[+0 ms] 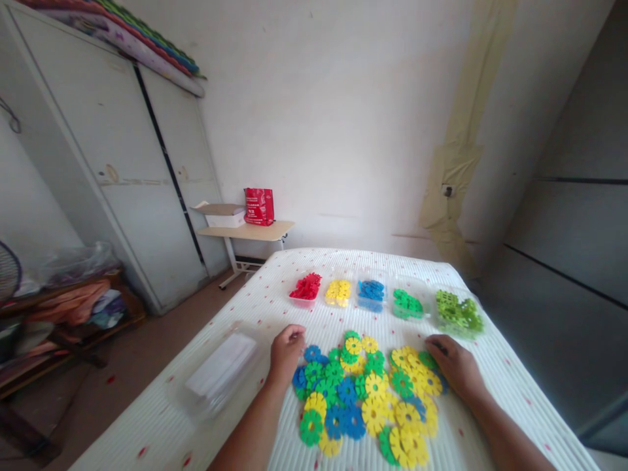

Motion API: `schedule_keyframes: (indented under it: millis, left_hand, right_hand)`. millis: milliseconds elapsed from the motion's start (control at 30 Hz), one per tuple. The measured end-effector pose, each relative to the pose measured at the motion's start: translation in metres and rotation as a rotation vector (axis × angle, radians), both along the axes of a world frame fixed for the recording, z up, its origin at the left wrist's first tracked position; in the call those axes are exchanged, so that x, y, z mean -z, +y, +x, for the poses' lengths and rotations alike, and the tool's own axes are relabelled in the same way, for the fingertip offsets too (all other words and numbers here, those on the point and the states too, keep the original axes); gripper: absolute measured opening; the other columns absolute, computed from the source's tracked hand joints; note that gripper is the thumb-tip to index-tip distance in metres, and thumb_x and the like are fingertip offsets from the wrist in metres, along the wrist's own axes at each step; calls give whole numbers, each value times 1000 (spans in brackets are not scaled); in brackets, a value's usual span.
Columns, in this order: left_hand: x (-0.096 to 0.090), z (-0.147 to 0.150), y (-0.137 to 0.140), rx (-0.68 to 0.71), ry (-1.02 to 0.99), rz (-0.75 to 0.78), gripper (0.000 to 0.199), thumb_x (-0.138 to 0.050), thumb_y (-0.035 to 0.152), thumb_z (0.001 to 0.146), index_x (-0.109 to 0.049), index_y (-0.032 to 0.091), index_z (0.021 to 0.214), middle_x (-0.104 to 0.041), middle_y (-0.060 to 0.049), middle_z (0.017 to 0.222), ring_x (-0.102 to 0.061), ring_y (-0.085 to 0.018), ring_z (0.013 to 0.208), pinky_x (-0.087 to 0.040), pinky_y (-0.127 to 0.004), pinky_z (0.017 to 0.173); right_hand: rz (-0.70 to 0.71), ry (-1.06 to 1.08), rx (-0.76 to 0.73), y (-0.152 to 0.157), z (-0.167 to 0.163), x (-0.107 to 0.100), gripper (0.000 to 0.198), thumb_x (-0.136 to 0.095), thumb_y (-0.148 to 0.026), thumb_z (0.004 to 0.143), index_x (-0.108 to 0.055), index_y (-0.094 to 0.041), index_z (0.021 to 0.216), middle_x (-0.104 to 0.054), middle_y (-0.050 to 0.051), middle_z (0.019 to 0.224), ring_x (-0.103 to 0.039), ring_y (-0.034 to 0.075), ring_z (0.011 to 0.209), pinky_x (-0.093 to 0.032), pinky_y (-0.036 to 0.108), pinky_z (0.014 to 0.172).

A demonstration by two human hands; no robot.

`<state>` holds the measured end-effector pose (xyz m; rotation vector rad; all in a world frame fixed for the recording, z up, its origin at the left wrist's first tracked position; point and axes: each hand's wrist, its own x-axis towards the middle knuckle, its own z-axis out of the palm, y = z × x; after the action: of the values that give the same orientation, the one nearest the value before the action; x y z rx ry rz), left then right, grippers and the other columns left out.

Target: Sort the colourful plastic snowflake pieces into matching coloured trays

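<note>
Back wall: pale (333,131), with a socket (449,190) at right amid yellowish tape.
Wardrobe: whitish (122,176), at left, doors closed; colourful folded bedding (147,46) on top.
Covered surface: white ribbed cloth (157,418) with small red marks, spread before the person.
Side table: light top (275,230), against the back wall; bears a white box (223,220) and, just beside it, a red bag (260,206).
Clear container: one (226,366), lying on the cloth to the left of the left forearm; whitish inside.
Left hand: one (288,353), at the left edge of the discs, nearest the blue ones; fingers curled inward, cannot tell whether they pinch anything.
Right hand: one (456,366), at the right edge of the discs, by a green and a blue one; fingers bent, grip cannot be told.
Tubs: five, clear, in a row beyond the discs; left to right red pieces (308,286), yellow pieces (338,291), blue pieces (371,290), green pieces (407,303), lime-green pieces (456,311).
Notched discs: loose pile (375,386) of yellow, green and blue, overlapping on the cloth between the hands.
</note>
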<state>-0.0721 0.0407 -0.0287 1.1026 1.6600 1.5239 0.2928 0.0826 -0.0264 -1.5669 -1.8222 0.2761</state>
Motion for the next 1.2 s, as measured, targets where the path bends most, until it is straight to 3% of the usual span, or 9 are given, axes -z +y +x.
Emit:
schedule_keyframes:
  millis: [167, 333, 467, 567, 733, 833, 967, 1200]
  left_hand:
    - [2, 1, 3, 15, 43, -1, 18, -55, 29, 62, -63, 17, 73, -58, 2, 52, -57, -15, 51, -43, -22, 46]
    - [3, 0, 3, 29, 55, -6, 22, -55, 32, 61, -63, 17, 74, -58, 2, 54, -58, -15, 52, -44, -23, 47]
    - [2, -1, 3, 46, 81, -20, 25, -55, 35, 62, -63, 16, 76, -60, 1, 56, -58, -16, 52, -45, -24, 48]
    - [2, -2, 3, 55, 94, -25, 27, -55, 37, 62, -62, 16, 78, -60, 1, 57, -59, -16, 53, -46, -24, 49]
    - [2, -1, 4, 54, 44, -44, 29, -57, 38, 60, -62, 15, 78, -59, 1, 57, -60, -17, 55, -46, -24, 49]
    - [1, -1, 4, 53, 24, -46, 30, -58, 39, 59, -62, 16, 77, -58, 2, 55, -60, -17, 54, -46, -24, 49]
    - [0, 0, 4, 52, 17, -47, 30, -58, 39, 58, -62, 16, 77, -57, 3, 54, -59, -16, 53, -45, -24, 48]
    - [-1, 0, 3, 55, 30, -62, 31, -58, 40, 58, -62, 15, 77, -57, 2, 54, -59, -16, 54, -45, -24, 49]
  right_hand:
    - [-37, 79, -68, 0, 5, -5, 29, -48, -43, 74, -66, -21, 78, -70, 5, 84, -63, 22, 80, -48, 31, 76]
    - [-150, 238, -195, -1, 14, -10, 34, -53, -45, 73, -68, -17, 86, -69, 8, 86, -63, 22, 78, -50, 30, 69]
    - [-135, 132, -373, -4, 13, -11, 32, -58, -41, 73, -70, -20, 94, -64, 10, 108, -58, 26, 98, -46, 36, 85]
    - [-125, 7, -442, -6, 11, -16, 25, -55, -34, 75, -71, -21, 90, -65, 9, 104, -57, 25, 99, -43, 37, 89]
    - [-190, -77, -367, -5, 25, -23, 22, -52, -21, 70, -68, -17, 84, -66, 6, 87, -60, 19, 81, -47, 29, 75]
    - [-278, -138, -266, -2, 41, -21, 22, -50, -15, 64, -68, -17, 77, -67, 4, 80, -60, 17, 73, -46, 25, 66]
    - [-414, -201, -265, -5, 54, -24, 21, -49, -10, 58, -67, -19, 64, -67, 0, 68, -60, 15, 65, -43, 21, 58]
    - [-310, -175, -270, -16, 36, -41, 25, -49, -14, 63, -69, -17, 79, -67, 2, 76, -58, 14, 67, -41, 21, 59]
